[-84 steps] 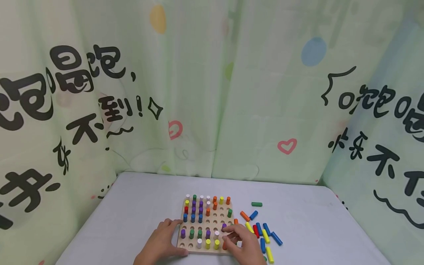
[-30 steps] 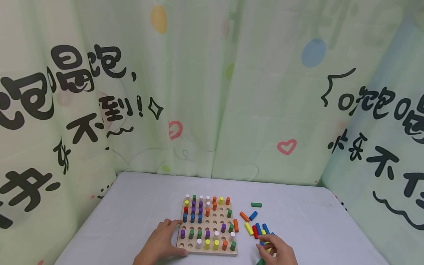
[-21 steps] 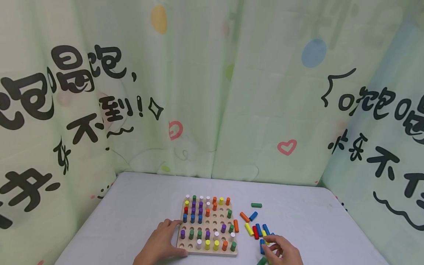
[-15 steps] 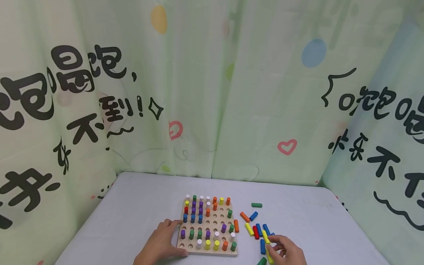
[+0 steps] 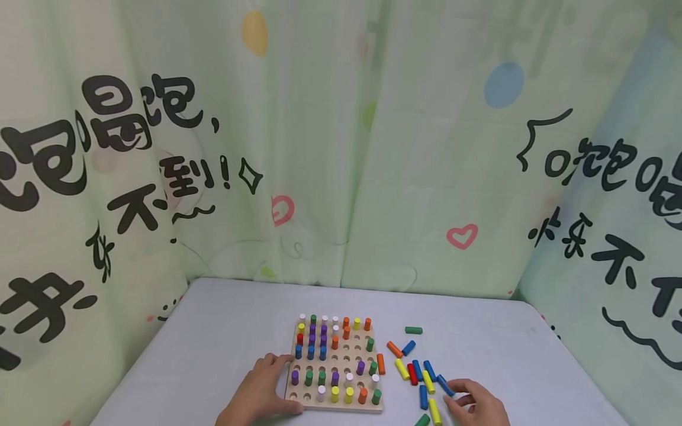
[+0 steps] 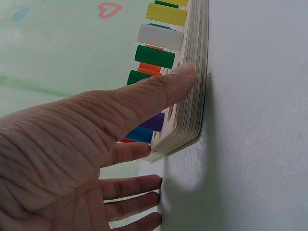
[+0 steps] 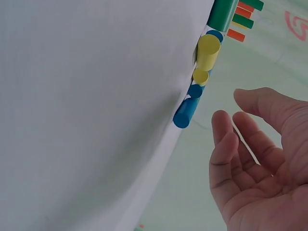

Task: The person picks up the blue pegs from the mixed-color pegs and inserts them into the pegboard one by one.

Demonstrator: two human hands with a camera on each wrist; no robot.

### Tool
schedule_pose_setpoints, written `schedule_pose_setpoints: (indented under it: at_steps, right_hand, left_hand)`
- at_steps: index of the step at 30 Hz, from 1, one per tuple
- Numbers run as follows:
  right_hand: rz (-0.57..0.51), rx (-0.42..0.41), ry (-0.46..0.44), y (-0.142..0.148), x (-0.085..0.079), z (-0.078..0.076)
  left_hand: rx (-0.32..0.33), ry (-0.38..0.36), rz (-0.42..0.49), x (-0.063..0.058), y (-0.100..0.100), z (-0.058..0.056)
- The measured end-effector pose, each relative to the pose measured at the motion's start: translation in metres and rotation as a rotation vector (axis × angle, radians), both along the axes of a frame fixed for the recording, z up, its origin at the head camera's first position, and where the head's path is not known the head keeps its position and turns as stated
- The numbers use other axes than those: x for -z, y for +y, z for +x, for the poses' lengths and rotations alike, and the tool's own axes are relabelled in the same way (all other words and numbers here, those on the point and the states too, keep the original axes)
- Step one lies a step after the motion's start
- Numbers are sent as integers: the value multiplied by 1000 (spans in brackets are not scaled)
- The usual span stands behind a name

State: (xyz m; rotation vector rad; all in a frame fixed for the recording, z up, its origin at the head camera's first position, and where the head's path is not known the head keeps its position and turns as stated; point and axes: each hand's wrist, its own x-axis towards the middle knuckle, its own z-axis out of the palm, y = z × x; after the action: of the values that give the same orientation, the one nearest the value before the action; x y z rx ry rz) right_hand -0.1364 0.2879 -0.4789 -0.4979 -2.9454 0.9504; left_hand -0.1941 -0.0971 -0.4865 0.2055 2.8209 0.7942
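A wooden pegboard (image 5: 341,405) with rows of round holes carries upright coloured pegs. My left hand (image 5: 258,390) grips its front left corner, thumb along the front edge and index finger at the left side. In the left wrist view the thumb (image 6: 163,91) presses the layered wooden edge while the other fingers extend beyond the corner. My right hand (image 5: 476,405) is beside the loose pegs, fingertips right at a slanting blue peg (image 5: 445,385). The right wrist view shows that hand (image 7: 262,163) with thumb and bent fingers apart, nothing between them, near a blue peg (image 7: 186,113).
Loose pegs lie right of the board, among them a red peg (image 5: 412,374), a yellow peg (image 5: 434,412) and a green peg (image 5: 413,330). An orange peg (image 5: 380,364) lies along the board's right edge. A printed curtain (image 5: 341,148) surrounds the white tabletop (image 5: 234,319).
My right hand has left the board's right side and moved right across the loose pegs to the rightmost blue one. Green and white pegs at the board's right edge are now uncovered. My left hand stays put.
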Motion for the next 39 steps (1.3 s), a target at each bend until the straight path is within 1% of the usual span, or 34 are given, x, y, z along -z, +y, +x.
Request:
schedule_pose_setpoints:
  at_steps: [5,11,14,22,30,33,39]
  right_hand:
    - [-35,12,-51,8,3,-5]
    - [-24,14,-76,15,7,-11]
    - [-9,20,-81,16,7,-13]
    - [25,1,-77,16,5,-17]
    - [33,6,-88,17,8,-21]
    - [41,-7,-86,18,9,-23]
    - [52,-19,-88,18,10,-24]
  left_hand:
    - [6,12,9,-1,0,-1]
    - [10,14,14,0,-1,-1]
    - [11,13,9,2,0,-1]
    - [8,6,-4,3,0,-1]
    - [10,9,-1,2,1,-1]
    - [6,5,-2,1,1,0]
    - [-19,-14,6,-1,1,0]
